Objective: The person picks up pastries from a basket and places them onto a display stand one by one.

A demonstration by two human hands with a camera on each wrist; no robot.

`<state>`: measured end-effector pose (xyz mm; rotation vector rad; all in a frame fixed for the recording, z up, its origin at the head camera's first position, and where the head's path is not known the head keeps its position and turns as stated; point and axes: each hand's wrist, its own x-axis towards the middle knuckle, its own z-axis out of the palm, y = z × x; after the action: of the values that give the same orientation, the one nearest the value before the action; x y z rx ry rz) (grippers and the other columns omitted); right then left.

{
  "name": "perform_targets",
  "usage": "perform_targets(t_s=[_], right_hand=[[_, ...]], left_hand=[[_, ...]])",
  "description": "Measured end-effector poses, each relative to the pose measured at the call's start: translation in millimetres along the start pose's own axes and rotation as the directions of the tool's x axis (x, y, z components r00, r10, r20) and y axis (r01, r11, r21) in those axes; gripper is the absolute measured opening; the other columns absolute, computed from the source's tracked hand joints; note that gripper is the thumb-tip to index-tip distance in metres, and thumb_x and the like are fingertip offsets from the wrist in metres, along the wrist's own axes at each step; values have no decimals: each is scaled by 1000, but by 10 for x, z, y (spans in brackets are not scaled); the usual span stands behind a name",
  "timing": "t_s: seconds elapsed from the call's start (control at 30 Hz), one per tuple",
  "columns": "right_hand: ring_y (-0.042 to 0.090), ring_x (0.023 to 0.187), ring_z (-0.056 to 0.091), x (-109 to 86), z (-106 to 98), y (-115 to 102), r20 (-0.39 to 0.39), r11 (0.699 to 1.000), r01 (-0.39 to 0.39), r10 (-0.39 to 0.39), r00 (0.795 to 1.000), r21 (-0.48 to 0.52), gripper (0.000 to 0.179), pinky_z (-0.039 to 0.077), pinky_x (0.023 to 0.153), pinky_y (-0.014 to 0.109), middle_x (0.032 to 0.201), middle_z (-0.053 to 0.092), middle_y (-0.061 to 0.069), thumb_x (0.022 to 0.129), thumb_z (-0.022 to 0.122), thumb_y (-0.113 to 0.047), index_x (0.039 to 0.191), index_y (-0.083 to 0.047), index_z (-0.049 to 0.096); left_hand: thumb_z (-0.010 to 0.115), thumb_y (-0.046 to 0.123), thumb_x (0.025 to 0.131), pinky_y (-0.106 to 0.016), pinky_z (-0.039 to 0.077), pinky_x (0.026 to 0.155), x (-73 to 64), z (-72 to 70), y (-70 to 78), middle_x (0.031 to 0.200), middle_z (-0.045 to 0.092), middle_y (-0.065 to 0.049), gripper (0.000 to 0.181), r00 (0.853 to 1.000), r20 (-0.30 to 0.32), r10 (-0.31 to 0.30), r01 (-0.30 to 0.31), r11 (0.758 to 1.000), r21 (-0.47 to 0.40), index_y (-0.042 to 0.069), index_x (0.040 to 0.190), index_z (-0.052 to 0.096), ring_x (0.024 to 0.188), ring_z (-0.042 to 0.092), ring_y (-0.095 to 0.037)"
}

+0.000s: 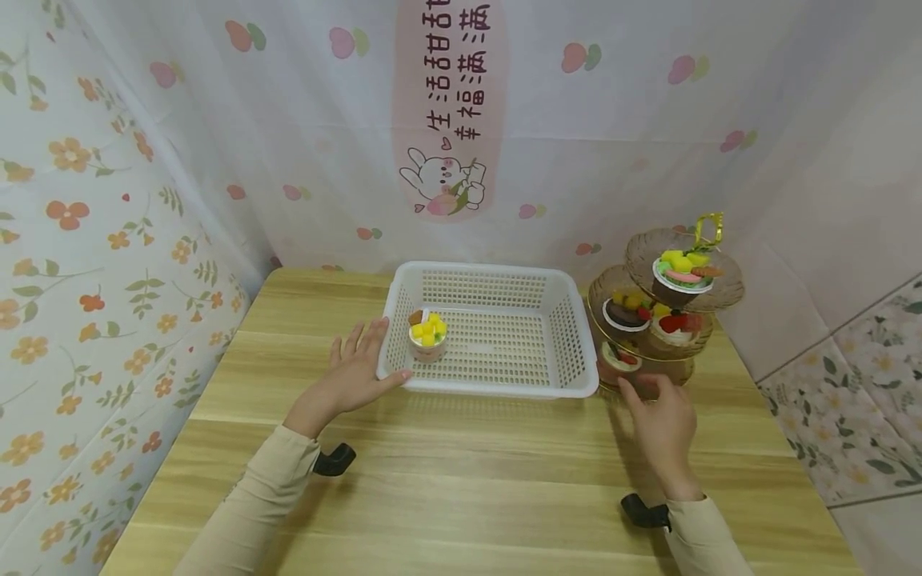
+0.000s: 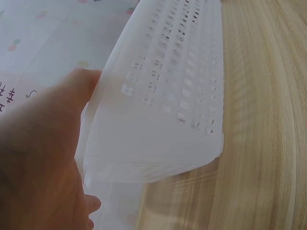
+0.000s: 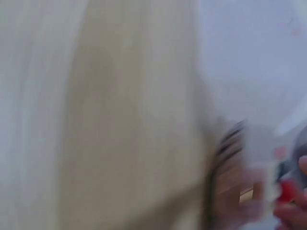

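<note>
A white perforated plastic basket (image 1: 490, 392) stands on the wooden table. Inside at its left is a dessert cup (image 1: 428, 336) topped with yellow cubes. My left hand (image 1: 358, 364) rests on the basket's front left corner, thumb along the front rim, other fingers straight along the left side. At the right, my right hand (image 1: 664, 420) has bent fingers beside a dessert cup (image 1: 619, 360) with red and dark green topping, low on a tiered stand (image 1: 731, 280). Blur in the right wrist view hides whether the fingers grip this cup, whose red topping (image 3: 288, 190) shows near the fingertips.
More dessert cups sit on the stand: one with green and yellow topping (image 1: 683, 276) on top, a dark one (image 1: 625, 310) and a red-topped one (image 1: 675, 326) below. A printed curtain (image 1: 310, 144) hangs behind the table (image 1: 461, 480). A tiled wall (image 1: 857, 368) rises at the right.
</note>
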<state>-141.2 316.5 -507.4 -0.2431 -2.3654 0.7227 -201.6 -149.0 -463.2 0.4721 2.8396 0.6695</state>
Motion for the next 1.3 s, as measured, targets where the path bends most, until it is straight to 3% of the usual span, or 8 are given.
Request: perform_targets(t_s=[0.13, 0.27, 0.33, 0.5, 0.7, 0.83, 1.07, 1.3], right_hand=[[13, 75, 70, 90, -112, -347, 90, 974, 147, -164, 982, 169, 20, 49, 69, 18, 86, 77, 12, 82, 81, -15, 97, -4, 74], [-6, 82, 66, 319, -143, -840, 277, 922, 214, -308, 910, 322, 24, 51, 68, 13, 95, 78, 6, 86, 77, -15, 109, -9, 73], [1, 90, 68, 471, -104, -1093, 372, 897, 235, -377, 848, 374, 32, 55, 75, 23, 104, 77, 5, 87, 76, -18, 118, -11, 70], [25, 119, 62, 884, 278, -1625, 589, 867, 236, -476, 653, 438, 56, 50, 99, 47, 133, 66, 4, 88, 75, -31, 139, -16, 56], [25, 136, 50, 1113, 1092, -1920, 754, 864, 289, -502, 424, 412, 72, 39, 115, 47, 149, 54, 4, 84, 80, -32, 146, -16, 48], [26, 141, 46, 1124, 1494, -1954, 817, 867, 300, -484, 313, 398, 74, 34, 118, 48, 152, 50, 2, 80, 82, -23, 146, -14, 49], [28, 139, 46, 1044, 1783, -1947, 889, 912, 188, -401, 220, 365, 71, 36, 116, 53, 149, 52, 4, 79, 82, -22, 143, -16, 52], [27, 134, 52, 929, 1903, -1958, 905, 927, 106, -373, 205, 359, 64, 34, 114, 59, 142, 58, 2, 76, 85, -24, 134, -23, 59]], left_hand=[[47, 70, 92, -71, -7, 116, -1, -19, -14, 169, 0, -13, 103, 1000, -4, -5, 5, 1000, 1, 12, 160, -4, 154, -5, -44], [47, 70, 92, -71, -5, 116, -5, -35, -26, 169, 1, -14, 103, 1000, -5, -9, 9, 1000, 5, 13, 160, -5, 154, -2, -44], [47, 70, 92, -71, -5, 116, -9, -41, -29, 169, 1, -14, 103, 1000, -2, -12, 12, 1000, 4, 13, 160, -5, 154, -3, -44], [46, 72, 91, -71, -7, 116, -21, -45, -31, 169, -1, -14, 104, 1000, 10, -22, 22, 1000, 13, 13, 160, -6, 155, -5, -43], [44, 73, 91, -70, -11, 116, -30, -22, -16, 169, -5, -12, 105, 999, 35, -17, 17, 1000, 3, 13, 160, -8, 154, -10, -42], [46, 71, 92, -70, -10, 116, -27, -14, 10, 169, -4, -12, 104, 999, 31, -10, 11, 1000, -15, 13, 160, -8, 155, -10, -42], [47, 70, 92, -72, -8, 116, -17, -17, 40, 169, -2, -13, 104, 1000, 17, 5, -4, 1000, -21, 12, 160, -6, 154, -8, -43], [46, 69, 93, -71, -6, 116, -13, -1, 22, 169, -3, -13, 103, 1000, 21, -3, 3, 1000, -14, 12, 160, -7, 155, -8, -42]])
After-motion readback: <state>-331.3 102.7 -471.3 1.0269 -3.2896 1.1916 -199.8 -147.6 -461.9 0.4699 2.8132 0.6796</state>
